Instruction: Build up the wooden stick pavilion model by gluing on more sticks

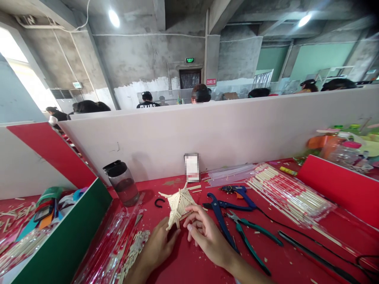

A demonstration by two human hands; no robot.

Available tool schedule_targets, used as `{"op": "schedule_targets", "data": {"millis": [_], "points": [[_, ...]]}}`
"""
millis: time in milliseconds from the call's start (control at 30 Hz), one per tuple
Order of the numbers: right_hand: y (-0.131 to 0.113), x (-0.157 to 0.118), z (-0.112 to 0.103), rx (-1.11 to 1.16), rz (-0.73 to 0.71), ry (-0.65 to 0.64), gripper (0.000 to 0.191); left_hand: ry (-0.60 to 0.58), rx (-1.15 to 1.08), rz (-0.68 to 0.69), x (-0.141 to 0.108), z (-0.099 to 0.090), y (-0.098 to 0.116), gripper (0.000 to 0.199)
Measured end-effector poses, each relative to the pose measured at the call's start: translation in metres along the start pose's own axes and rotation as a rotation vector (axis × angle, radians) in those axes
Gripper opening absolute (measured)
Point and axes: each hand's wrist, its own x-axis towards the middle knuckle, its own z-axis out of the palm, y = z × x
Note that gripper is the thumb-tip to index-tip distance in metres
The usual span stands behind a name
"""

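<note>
Here, the left hand pinches the star, which could crack should the right hand, grip unclear, press hard.

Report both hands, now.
Left hand: closed, holding the stick star near its lower end.
Right hand: half-curled at the star's edge; whether holding it cannot be told.

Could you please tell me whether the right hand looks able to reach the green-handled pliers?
Probably yes: the pliers lie near the right hand, though the blue cutter lies between them.
</note>
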Motion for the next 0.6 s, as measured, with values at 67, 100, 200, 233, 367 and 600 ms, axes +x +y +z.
{"op": "schedule_targets", "data": {"millis": [67, 100, 200, 233, 367, 600], "points": [[0.000, 0.000, -0.001, 0.000, -0.007, 0.000, 0.030, 0.029, 0.012, 0.023, -0.001, 0.001, -0.004, 0.030], [0.000, 0.000, -0.001, 0.002, -0.009, 0.000, 0.029, 0.043, 0.009, 0.034, -0.002, 0.001, -0.006, 0.034], [0.000, 0.001, -0.002, 0.010, -0.011, -0.006, 0.028, 0.099, -0.084, 0.016, -0.001, 0.000, -0.011, 0.042], [0.000, 0.001, -0.002, 0.013, -0.012, -0.005, 0.028, 0.124, -0.150, -0.013, 0.000, -0.002, -0.012, 0.041], [0.000, 0.002, -0.005, 0.019, -0.023, 0.007, 0.026, 0.356, -0.453, -0.189, 0.008, -0.017, -0.018, 0.021], [0.001, 0.004, -0.008, 0.014, -0.036, -0.008, 0.022, 0.666, -0.879, -0.386, 0.017, -0.029, -0.012, 0.031]]}}
